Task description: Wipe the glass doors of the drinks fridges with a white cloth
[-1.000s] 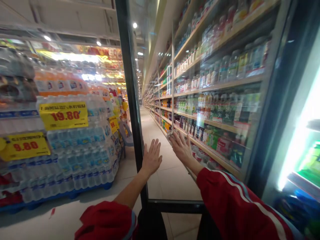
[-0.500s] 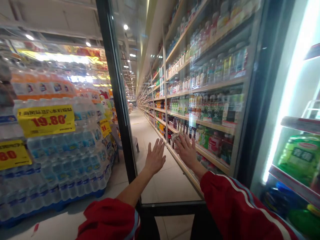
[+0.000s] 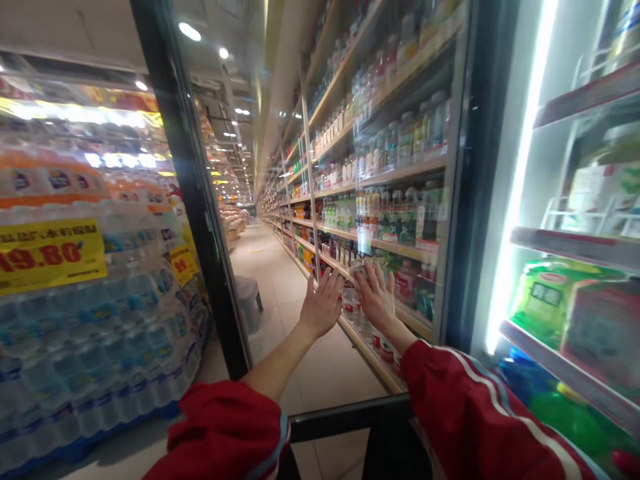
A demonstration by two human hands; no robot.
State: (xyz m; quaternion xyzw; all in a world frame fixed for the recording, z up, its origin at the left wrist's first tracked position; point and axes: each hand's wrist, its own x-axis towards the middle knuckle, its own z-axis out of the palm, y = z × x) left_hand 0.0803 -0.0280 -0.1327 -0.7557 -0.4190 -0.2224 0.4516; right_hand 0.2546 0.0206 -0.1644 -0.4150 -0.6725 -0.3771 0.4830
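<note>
A glass cooler door (image 3: 280,167) with a black frame (image 3: 193,220) stands open in front of me. My left hand (image 3: 321,308) lies flat on the glass, fingers stretched and apart, holding nothing. My right hand (image 3: 376,299) presses on the glass just to its right, fingers extended. It pins a small pale crumpled wad (image 3: 358,266) under its fingertips. Both arms wear red sleeves; the left one is pushed up to the elbow. Through the glass I see an aisle and shelves of bottled drinks (image 3: 400,147).
The lit cooler interior (image 3: 565,293) with green packs on wire shelves is at the right. Stacked packs of water bottles (image 3: 100,320) with yellow price signs (image 3: 50,253) stand at the left. A small grey stool (image 3: 249,297) sits on the tiled aisle floor beyond the door.
The door frame has shifted left in view and more of the cooler interior shows at the right. Both hands stay pressed on the glass and have moved closer together.
</note>
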